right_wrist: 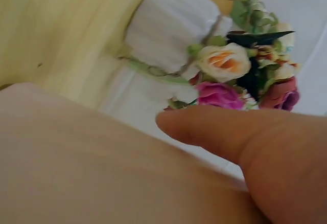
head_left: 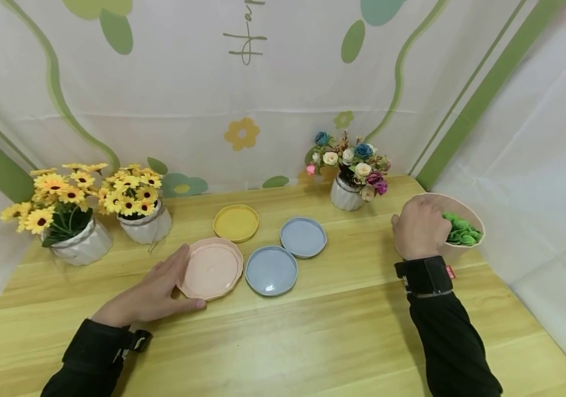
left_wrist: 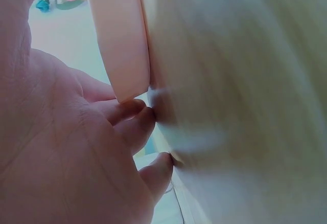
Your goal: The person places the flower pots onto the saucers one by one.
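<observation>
One pink plate (head_left: 211, 268) touches parted left fingers (head_left: 176, 260); right fingers (head_left: 437, 220) reach into a bowl (head_left: 455, 251), grip unclear.

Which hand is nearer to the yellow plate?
Left. The left hand, at the pink plate, is left of the yellow plate and nearer the person; the right hand is well to its right, at the pink bowl.

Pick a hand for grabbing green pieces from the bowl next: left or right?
Right, I'd say: the right hand is over the bowl, beside the green pieces. The left hand touches the pink plate, well away from the bowl.
</observation>
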`<action>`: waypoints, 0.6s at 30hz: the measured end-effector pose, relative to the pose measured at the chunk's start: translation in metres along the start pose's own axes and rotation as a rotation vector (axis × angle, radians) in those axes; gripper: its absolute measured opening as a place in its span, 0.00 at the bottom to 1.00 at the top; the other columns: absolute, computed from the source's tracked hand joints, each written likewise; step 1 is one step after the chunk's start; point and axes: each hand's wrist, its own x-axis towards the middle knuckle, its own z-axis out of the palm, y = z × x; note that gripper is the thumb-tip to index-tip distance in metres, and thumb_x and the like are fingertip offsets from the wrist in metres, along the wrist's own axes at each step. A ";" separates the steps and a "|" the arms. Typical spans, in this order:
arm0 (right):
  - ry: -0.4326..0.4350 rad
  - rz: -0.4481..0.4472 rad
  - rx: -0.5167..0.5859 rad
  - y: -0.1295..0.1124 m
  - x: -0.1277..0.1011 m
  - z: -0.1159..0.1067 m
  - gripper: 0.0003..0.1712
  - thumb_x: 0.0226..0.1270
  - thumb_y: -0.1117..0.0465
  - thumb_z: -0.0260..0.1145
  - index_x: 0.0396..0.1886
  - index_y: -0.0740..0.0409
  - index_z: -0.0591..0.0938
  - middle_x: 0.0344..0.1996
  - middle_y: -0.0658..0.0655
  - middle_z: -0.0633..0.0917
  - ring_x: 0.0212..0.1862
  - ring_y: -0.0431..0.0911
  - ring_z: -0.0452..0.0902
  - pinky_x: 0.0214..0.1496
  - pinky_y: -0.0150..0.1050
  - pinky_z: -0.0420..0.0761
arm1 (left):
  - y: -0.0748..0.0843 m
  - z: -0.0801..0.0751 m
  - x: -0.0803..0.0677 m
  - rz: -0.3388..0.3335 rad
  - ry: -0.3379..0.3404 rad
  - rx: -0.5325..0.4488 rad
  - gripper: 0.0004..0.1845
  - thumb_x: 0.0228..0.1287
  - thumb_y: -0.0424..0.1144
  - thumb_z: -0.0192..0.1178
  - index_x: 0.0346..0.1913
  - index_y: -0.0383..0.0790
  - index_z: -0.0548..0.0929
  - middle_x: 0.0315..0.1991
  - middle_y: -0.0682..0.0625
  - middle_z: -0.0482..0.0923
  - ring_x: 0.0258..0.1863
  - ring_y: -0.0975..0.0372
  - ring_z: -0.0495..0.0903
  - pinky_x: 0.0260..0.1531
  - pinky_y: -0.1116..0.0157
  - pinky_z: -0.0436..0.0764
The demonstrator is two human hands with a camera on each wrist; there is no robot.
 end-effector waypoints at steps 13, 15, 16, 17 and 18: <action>0.089 -0.013 0.079 0.010 0.003 0.003 0.20 0.67 0.61 0.63 0.16 0.59 0.69 0.15 0.66 0.74 0.17 0.63 0.72 0.15 0.55 0.67 | 0.002 0.000 0.001 0.000 0.005 0.011 0.69 0.62 0.62 0.73 0.85 0.29 0.38 0.85 0.28 0.35 0.84 0.32 0.40 0.75 0.26 0.41; 0.105 -0.038 0.085 0.012 0.002 0.004 0.20 0.66 0.61 0.63 0.15 0.59 0.69 0.14 0.65 0.74 0.16 0.62 0.71 0.14 0.55 0.66 | 0.003 0.000 0.001 0.002 0.008 0.015 0.69 0.62 0.62 0.73 0.85 0.28 0.38 0.85 0.27 0.36 0.84 0.31 0.40 0.75 0.25 0.41; 0.112 -0.054 0.087 0.013 0.002 0.004 0.21 0.66 0.61 0.63 0.14 0.58 0.68 0.13 0.65 0.73 0.16 0.62 0.71 0.13 0.54 0.65 | 0.003 0.001 0.001 0.002 0.010 0.017 0.69 0.62 0.63 0.73 0.85 0.28 0.38 0.85 0.27 0.36 0.84 0.31 0.41 0.75 0.25 0.42; 0.119 -0.072 0.089 0.014 0.001 0.005 0.21 0.65 0.61 0.63 0.14 0.58 0.68 0.12 0.64 0.72 0.15 0.61 0.70 0.13 0.54 0.64 | 0.004 0.001 0.001 0.002 0.012 0.020 0.69 0.62 0.63 0.73 0.85 0.27 0.39 0.85 0.27 0.36 0.84 0.31 0.41 0.75 0.25 0.42; 0.127 -0.090 0.093 0.016 0.001 0.005 0.22 0.65 0.61 0.64 0.13 0.57 0.67 0.11 0.63 0.71 0.14 0.60 0.69 0.12 0.53 0.64 | 0.004 0.001 0.001 0.002 0.014 0.024 0.69 0.62 0.63 0.73 0.84 0.27 0.39 0.85 0.27 0.37 0.84 0.31 0.41 0.75 0.25 0.42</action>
